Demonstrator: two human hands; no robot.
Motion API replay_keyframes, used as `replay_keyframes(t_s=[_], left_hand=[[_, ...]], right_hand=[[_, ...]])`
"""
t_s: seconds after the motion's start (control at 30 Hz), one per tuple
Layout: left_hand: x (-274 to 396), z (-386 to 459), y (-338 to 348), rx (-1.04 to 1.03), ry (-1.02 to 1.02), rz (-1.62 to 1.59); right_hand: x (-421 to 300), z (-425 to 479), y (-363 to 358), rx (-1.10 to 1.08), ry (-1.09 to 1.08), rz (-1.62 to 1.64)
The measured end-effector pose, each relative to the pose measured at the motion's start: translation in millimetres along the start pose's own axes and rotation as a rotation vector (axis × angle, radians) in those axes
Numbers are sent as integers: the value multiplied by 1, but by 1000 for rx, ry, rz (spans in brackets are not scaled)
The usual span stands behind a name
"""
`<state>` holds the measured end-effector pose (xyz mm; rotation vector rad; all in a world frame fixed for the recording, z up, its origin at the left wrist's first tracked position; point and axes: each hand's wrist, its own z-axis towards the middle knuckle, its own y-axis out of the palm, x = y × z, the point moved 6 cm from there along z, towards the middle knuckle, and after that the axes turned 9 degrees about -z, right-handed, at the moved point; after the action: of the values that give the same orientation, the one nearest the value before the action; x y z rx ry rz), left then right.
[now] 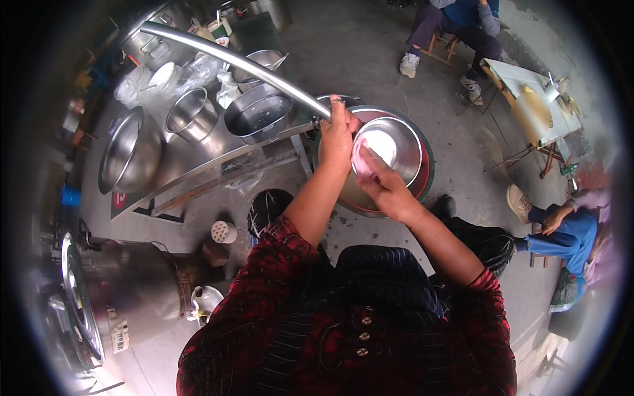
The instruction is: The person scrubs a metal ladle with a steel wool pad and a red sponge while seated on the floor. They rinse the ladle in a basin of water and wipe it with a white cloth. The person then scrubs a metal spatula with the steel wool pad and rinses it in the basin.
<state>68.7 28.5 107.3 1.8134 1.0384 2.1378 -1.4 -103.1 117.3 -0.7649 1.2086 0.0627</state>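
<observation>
A steel ladle with a deep round bowl (403, 151) and a long tubular handle (237, 62) is tilted over a large tub (430, 180). My left hand (338, 141) grips the ladle where handle and bowl meet, thumb along the top. In my right hand (389, 190) is a pink cloth (360, 161), pressed against the near left rim of the bowl. The tub stands on the floor in front of me, with a reddish inside and a dark green rim. Cloudy liquid shows in it below the bowl, which hides much of the rest.
To the left, a metal table (223, 161) carries a wide steel bowl (131, 153), a steel pot (192, 116) and an oval basin (260, 114). A large metal drum (133, 287) stands at lower left. Two people sit at the right, near a small table (559, 106).
</observation>
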Motion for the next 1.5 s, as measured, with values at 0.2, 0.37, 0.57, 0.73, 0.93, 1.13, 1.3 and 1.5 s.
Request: replay_keyframes(t_s=[0.2, 0.37, 0.57, 0.73, 0.93, 1.13, 1.3, 1.5], left_hand=[[-2, -9, -6, 264, -116, -317], [-10, 8, -22, 91, -127, -130], [-12, 3, -6, 62, -143, -184], [4, 7, -7, 20, -9, -157], [-1, 3, -11, -22, -134, -155], [-3, 5, -19, 93, -70, -163], [-9, -5, -19, 199, -99, -100], [-9, 6, -27, 204, -12, -239]], right_hand=[[2, 28, 12, 118, 45, 302], [5, 17, -12, -356, 25, -99], [47, 50, -10, 393, -27, 10], [47, 53, 9, 304, 409, 574], [28, 34, 4, -324, -247, -88], [31, 52, 2, 218, -258, -931], [61, 44, 11, -312, 330, -851], [27, 43, 17, 261, 207, 588]])
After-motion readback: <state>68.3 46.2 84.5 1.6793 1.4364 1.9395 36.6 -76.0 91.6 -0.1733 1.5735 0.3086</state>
